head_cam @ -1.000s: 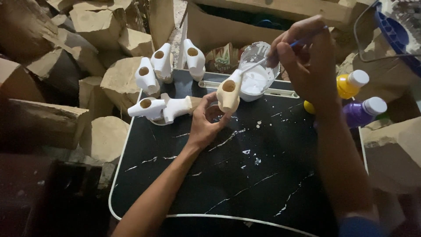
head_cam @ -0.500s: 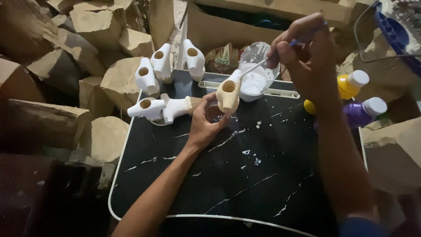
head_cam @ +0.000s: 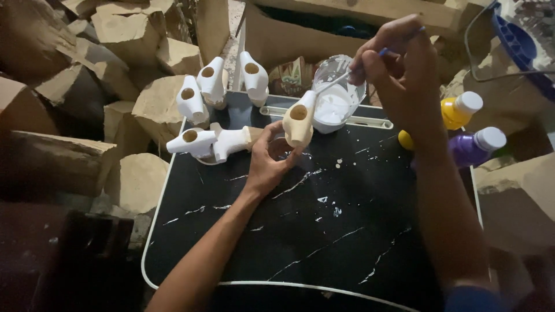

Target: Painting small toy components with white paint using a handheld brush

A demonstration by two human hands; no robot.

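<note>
Brush point(head_cam: 341, 78) handle mostly buried in the right hand point(head_cam: 399, 69); bristle end too small to make out against the white paint cup point(head_cam: 338, 98). Cup's far rim sits behind that hand. Yellow bottle point(head_cam: 457, 110) and purple bottle point(head_cam: 477, 144), right of the cup, partly covered by the right forearm. Wooden piece point(head_cam: 299, 121) base hidden in the left hand point(head_cam: 269, 164). Blue basket point(head_cam: 520, 40), far right of the cup, cut by the picture's edge. Black tray point(head_cam: 324, 242) near edge runs out of view.
</note>
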